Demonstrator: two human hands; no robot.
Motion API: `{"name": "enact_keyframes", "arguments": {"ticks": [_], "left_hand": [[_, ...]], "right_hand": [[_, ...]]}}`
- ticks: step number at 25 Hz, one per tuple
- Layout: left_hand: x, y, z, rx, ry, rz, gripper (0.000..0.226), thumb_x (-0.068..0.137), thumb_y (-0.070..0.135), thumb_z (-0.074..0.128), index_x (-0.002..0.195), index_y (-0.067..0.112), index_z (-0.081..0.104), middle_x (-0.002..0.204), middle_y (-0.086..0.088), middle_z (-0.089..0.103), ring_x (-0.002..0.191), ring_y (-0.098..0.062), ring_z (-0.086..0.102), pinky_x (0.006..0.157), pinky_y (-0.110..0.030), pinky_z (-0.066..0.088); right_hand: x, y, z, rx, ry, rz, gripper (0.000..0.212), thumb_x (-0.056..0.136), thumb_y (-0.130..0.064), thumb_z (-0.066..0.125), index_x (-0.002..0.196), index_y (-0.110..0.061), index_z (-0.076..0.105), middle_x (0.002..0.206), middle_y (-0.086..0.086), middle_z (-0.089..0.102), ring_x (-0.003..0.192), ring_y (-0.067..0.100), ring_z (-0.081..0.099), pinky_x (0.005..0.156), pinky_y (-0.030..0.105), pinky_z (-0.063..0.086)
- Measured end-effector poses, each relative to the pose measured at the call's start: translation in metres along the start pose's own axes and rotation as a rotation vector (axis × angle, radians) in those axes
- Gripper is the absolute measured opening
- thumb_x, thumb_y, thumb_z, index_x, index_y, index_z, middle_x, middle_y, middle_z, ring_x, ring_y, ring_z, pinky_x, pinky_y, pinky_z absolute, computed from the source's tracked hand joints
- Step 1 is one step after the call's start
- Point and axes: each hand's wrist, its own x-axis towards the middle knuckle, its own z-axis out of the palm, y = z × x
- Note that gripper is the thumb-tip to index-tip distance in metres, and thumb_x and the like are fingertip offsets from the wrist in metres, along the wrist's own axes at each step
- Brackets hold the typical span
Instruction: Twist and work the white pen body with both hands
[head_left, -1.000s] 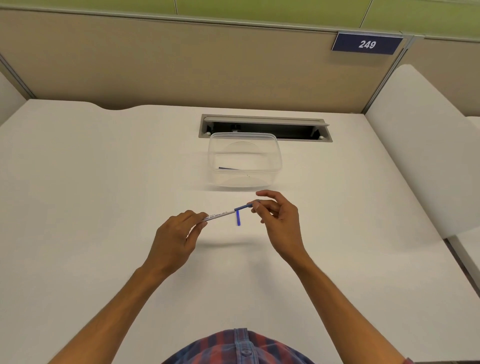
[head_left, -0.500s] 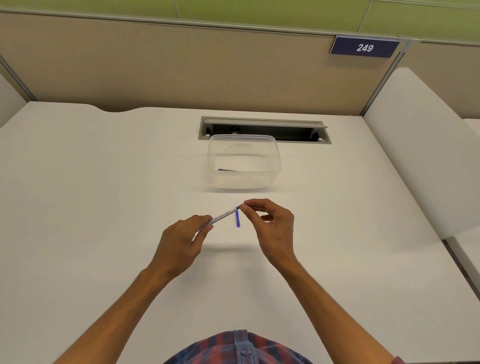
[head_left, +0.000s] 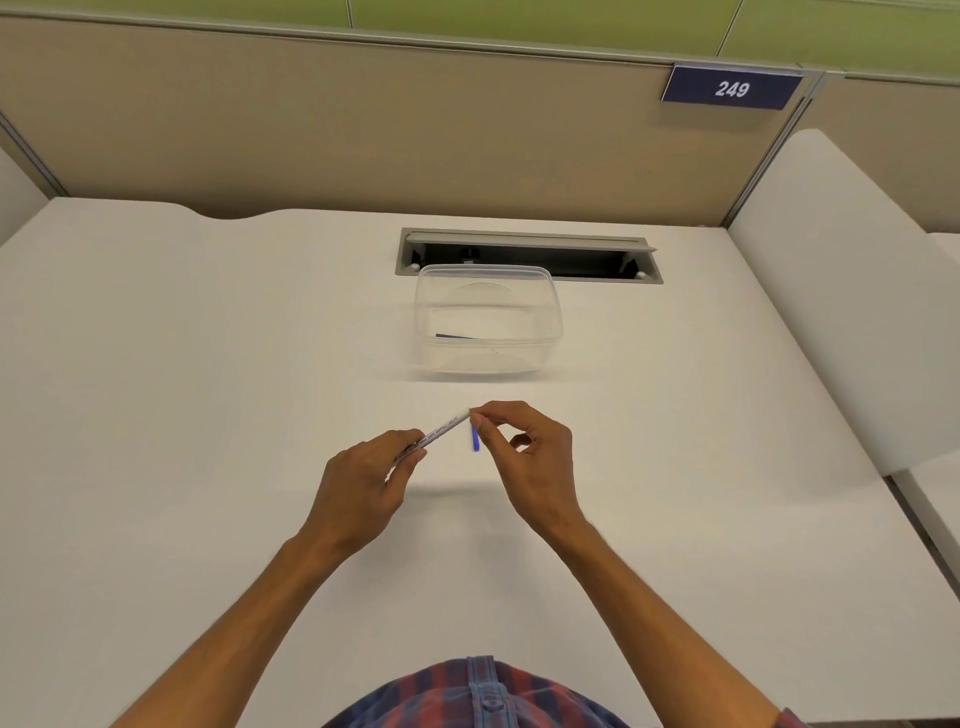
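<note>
Head view: at centre frame, above the white desk, the left hand pinches the lower end of a white pen, while the right hand pinches its upper tip, blue clip hanging. A clear container sits just above.

A clear tub sits on the white surface before a cable slot; a sign reads 249.
</note>
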Motion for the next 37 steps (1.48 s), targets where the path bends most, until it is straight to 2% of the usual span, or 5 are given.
{"name": "enact_keyframes", "arguments": {"ticks": [9,17,26,32,37], "left_hand": [[-0.001,-0.004,0.003,-0.178,-0.006,-0.137,0.008,0.096,0.021,0.056,0.103,0.017,0.058,0.089,0.008,0.072,0.087,-0.012,0.07,0.077,-0.043,0.056],[0.0,-0.003,0.004,-0.32,0.0,-0.223,0.002,0.097,0.02,0.054,0.097,0.022,0.054,0.088,0.013,0.07,0.087,-0.007,0.07,0.078,-0.036,0.056],[-0.001,-0.008,0.005,-0.311,-0.025,-0.202,0.004,0.095,0.021,0.056,0.096,0.018,0.058,0.087,0.01,0.069,0.086,-0.009,0.07,0.08,-0.042,0.057],[-0.004,-0.015,0.008,-0.248,-0.013,-0.208,0.009,0.095,0.027,0.057,0.103,0.026,0.061,0.085,0.016,0.07,0.085,-0.003,0.069,0.076,-0.036,0.055],[-0.006,-0.022,0.005,-0.223,0.0,-0.203,0.015,0.096,0.034,0.053,0.106,0.031,0.063,0.08,0.015,0.068,0.082,-0.009,0.066,0.065,-0.029,0.049]], "right_hand": [[0.004,0.027,0.009,-0.068,0.028,0.1,0.013,0.089,-0.021,0.066,0.095,-0.03,0.074,0.093,-0.021,0.073,0.085,0.0,0.068,0.058,0.014,0.042],[0.012,0.072,0.02,-0.497,-0.055,0.28,0.025,0.088,-0.038,0.068,0.109,-0.025,0.068,0.104,-0.011,0.071,0.09,0.01,0.066,0.082,0.031,0.053],[0.022,0.078,0.034,-0.677,-0.069,0.28,0.017,0.09,-0.037,0.064,0.096,-0.021,0.067,0.099,-0.007,0.069,0.09,0.017,0.064,0.07,0.028,0.042],[0.021,0.073,0.03,-0.57,-0.045,0.347,0.012,0.088,-0.034,0.062,0.089,-0.024,0.068,0.086,-0.013,0.069,0.083,0.013,0.066,0.066,0.027,0.043],[0.017,0.058,0.016,-0.142,0.01,0.346,0.006,0.086,-0.025,0.07,0.083,-0.021,0.073,0.083,-0.01,0.075,0.081,0.009,0.069,0.077,0.028,0.055]]}}
